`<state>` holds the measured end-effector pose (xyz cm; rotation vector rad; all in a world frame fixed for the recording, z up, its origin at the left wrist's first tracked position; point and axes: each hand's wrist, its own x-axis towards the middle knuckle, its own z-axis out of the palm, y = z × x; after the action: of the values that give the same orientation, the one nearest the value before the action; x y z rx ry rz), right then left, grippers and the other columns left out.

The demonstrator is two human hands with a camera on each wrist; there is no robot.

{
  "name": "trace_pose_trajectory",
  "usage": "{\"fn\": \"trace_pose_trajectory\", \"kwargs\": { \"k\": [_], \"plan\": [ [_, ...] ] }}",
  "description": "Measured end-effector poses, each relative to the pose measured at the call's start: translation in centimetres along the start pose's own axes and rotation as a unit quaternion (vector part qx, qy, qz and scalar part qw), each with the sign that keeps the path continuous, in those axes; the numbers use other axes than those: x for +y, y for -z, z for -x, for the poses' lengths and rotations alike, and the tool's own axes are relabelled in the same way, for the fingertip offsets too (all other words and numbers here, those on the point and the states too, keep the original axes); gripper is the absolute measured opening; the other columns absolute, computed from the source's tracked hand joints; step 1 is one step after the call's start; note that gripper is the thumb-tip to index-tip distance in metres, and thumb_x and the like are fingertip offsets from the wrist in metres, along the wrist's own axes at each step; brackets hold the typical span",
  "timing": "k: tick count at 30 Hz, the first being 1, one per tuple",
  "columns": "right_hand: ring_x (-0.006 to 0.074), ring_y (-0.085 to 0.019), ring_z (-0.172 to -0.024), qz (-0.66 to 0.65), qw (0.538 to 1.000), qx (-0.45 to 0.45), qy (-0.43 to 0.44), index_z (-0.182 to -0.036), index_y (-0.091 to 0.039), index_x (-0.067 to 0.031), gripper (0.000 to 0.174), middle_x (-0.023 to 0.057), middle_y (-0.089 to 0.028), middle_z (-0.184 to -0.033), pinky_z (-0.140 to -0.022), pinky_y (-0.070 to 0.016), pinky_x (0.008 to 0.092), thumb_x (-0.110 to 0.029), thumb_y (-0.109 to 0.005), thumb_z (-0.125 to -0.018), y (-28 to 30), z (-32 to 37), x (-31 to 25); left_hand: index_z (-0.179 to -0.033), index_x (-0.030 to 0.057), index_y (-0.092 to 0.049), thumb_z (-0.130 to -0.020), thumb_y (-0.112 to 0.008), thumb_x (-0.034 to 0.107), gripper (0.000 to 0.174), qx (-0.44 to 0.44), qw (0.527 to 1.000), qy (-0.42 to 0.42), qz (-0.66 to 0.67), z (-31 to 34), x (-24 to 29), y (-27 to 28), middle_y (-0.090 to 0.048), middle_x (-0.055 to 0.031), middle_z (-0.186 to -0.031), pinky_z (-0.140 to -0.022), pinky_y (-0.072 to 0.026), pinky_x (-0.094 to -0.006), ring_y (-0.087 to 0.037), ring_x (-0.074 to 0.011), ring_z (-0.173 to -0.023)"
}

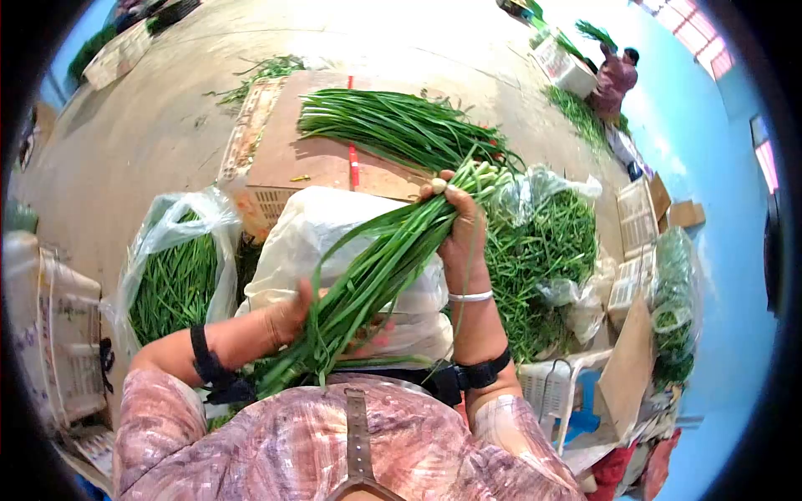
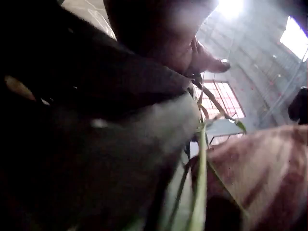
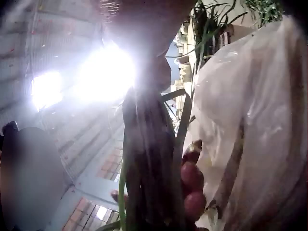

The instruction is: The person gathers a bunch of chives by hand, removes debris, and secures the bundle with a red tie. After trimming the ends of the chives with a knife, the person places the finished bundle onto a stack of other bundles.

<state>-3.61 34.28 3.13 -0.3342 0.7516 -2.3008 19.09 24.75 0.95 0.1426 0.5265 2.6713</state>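
My right hand (image 1: pixel 461 225) grips a bundle of long green leafy stalks (image 1: pixel 384 259) close to its pale root ends, thumb and fingers curled round it. From there the leaves slant down to the lower left, across my lap. My left hand (image 1: pixel 288 319) is beside the lower leaves with its thumb raised; its blurred fingers extend behind them, partly hidden. The left wrist view shows that thumb (image 2: pixel 214 63) held out straight. Dark, blurred stalks (image 3: pixel 149 159) fill the middle of the right wrist view, with fingertips (image 3: pixel 193 185) beside them.
Another green bunch (image 1: pixel 393 121) lies on a board (image 1: pixel 276 159) in front. A white wrapped bundle (image 1: pixel 309 221) is before me. Bags of greens stand left (image 1: pixel 180 284) and right (image 1: pixel 543 250). Crates (image 1: pixel 639 217) line the right side; another person (image 1: pixel 614 82) is farther back.
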Motion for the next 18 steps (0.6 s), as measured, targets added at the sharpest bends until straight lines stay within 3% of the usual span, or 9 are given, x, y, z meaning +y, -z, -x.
{"fn": "trace_pose_trajectory", "kwargs": {
  "k": [1,3,4,8,9,11,13,15,18],
  "plan": [
    [0.0252,-0.061,-0.074,0.005,1.0,0.022,0.002,-0.102,-0.051,0.0015,0.026,0.0136,-0.059,-0.081,-0.066,-0.0539,0.036,-0.003,-0.053,-0.076,1.1,0.0,0.4,-0.128,0.0022,-0.038,-0.073,-0.074,0.033,0.072,0.191,0.975,0.113,-0.028,-0.7,0.5,-0.7,-0.052,-0.0189,-0.121,-0.086,-0.0482,-0.0373,-0.058,-0.0285,-0.104],
    [0.0256,-0.063,-0.073,0.008,0.996,0.085,-0.018,-0.104,-0.051,0.0018,0.025,0.015,-0.061,-0.084,-0.065,-0.0548,0.0369,-0.004,-0.052,-0.08,2.5,0.2,0.7,-0.119,0.0015,-0.047,-0.068,-0.076,0.019,0.061,0.151,0.964,0.109,-0.19,-1.5,-0.2,0.0,-0.06,-0.018,-0.107,-0.082,-0.049,-0.0373,-0.062,-0.0267,-0.09],
    [0.0274,-0.063,-0.079,0.026,0.996,0.083,-0.016,-0.106,-0.051,0.002,0.028,0.0168,-0.062,-0.087,-0.069,-0.055,0.0381,-0.009,-0.055,-0.081,3.0,0.7,0.3,-0.111,-0.0004,-0.052,-0.067,-0.072,0.006,0.049,0.217,0.947,0.071,-0.227,-2.3,-0.9,-0.3,-0.062,-0.0135,-0.097,-0.077,-0.0496,-0.0333,-0.062,-0.0217,-0.082],
    [0.0377,-0.053,-0.109,0.005,1.0,-0.012,-0.008,-0.115,-0.05,0.0002,0.058,0.0217,-0.054,-0.117,-0.086,-0.0504,0.0479,-0.042,-0.065,-0.079,5.6,2.1,-2.9,-0.098,-0.0012,-0.057,-0.067,-0.069,-0.001,0.032,0.228,0.88,0.116,-0.399,-3.9,1.1,0.9,-0.062,-0.007,-0.082,-0.07,-0.0483,-0.0282,-0.059,-0.0144,-0.076],
    [0.0355,-0.058,-0.1,-0.063,0.997,0.004,-0.044,-0.118,-0.047,-0.0001,0.055,0.0216,-0.056,-0.112,-0.083,-0.052,0.046,-0.042,-0.058,-0.084,7.3,1.8,-3.3,-0.09,-0.0022,-0.06,-0.067,-0.068,-0.001,0.024,0.208,0.866,0.088,-0.446,-4.0,1.5,1.4,-0.062,-0.0053,-0.08,-0.069,-0.048,-0.0277,-0.058,-0.0134,-0.074],
    [0.036,-0.058,-0.101,-0.043,0.996,0.08,0.007,-0.124,-0.042,-0.0024,0.055,0.0226,-0.055,-0.115,-0.085,-0.051,0.0469,-0.04,-0.057,-0.086,9.3,2.0,-4.9,-0.089,-0.0022,-0.059,-0.069,-0.065,-0.003,0.02,0.221,0.829,0.119,-0.501,-4.2,2.7,1.1,-0.063,-0.0048,-0.078,-0.069,-0.0482,-0.0283,-0.059,-0.0134,-0.076],
    [0.0351,-0.058,-0.102,-0.042,0.998,-0.007,0.043,-0.131,-0.035,-0.0034,0.054,0.0255,-0.054,-0.114,-0.084,-0.0524,0.0443,-0.03,-0.055,-0.089,10.0,2.5,-6.3,-0.09,-0.0022,-0.058,-0.07,-0.063,-0.004,0.021,0.22,0.828,0.122,-0.501,-4.1,3.2,0.8,-0.062,-0.0049,-0.078,-0.07,-0.0483,-0.0284,-0.059,-0.0134,-0.075],
    [0.0334,-0.059,-0.101,0.032,0.994,0.082,0.072,-0.132,-0.034,-0.0033,0.052,0.0259,-0.055,-0.112,-0.083,-0.053,0.042,-0.028,-0.053,-0.09,9.9,2.3,-7.5,-0.091,-0.0022,-0.057,-0.071,-0.062,-0.005,0.021,0.219,0.826,0.129,-0.503,-3.7,3.4,1.1,-0.062,-0.005,-0.077,-0.07,-0.0484,-0.0285,-0.06,-0.0134,-0.075],
    [0.0296,-0.061,-0.096,0.143,0.985,0.067,0.067,-0.127,-0.041,0.0003,0.047,0.0219,-0.058,-0.108,-0.079,-0.0546,0.0391,-0.029,-0.051,-0.092,10.6,2.3,-8.5,-0.097,-0.0024,-0.053,-0.072,-0.062,-0.007,0.027,0.193,0.834,0.163,-0.491,-3.6,3.8,1.6,-0.061,-0.0062,-0.077,-0.065,-0.0492,-0.0287,-0.06,-0.0137,-0.068]
  ]
}}
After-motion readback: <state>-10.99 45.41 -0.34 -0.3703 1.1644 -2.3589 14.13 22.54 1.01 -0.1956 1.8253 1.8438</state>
